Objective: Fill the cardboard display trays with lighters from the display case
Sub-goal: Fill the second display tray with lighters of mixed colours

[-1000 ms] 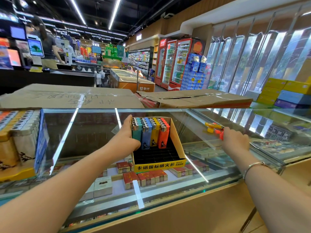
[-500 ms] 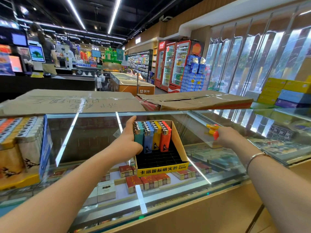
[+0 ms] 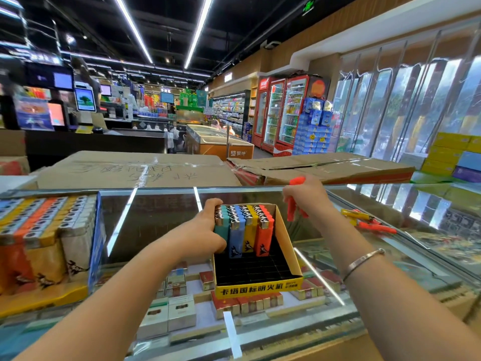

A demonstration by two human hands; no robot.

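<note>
I see my left hand (image 3: 208, 227) w/ its grip curled round the left side of the cardboard tray (image 3: 286, 246), thumb on the near face of the teal lighter (image 3: 221, 225), fingers over the far rim. Tray sits on the glass bench (image 3: 156, 217), centre, yellow front strip toward me. At its far end stand rows of upright lighters: teal, blue (image 3: 236, 235), yellow (image 3: 249, 230), orange-red (image 3: 265, 233) left to right; the near black slots hold nothing. My right hand (image 3: 307, 196) hangs just right of the tray's far corner, above the glass, grip pinching red lighters (image 3: 292, 204), blurred, count unclear. Further right, loose lighters (image 3: 364, 220), yellow and red, lie on the glass. Far left on the bench, a full tray (image 3: 46, 243) packed w/ lighters. Cigarette packs (image 3: 179, 311) show under the glass.
</note>
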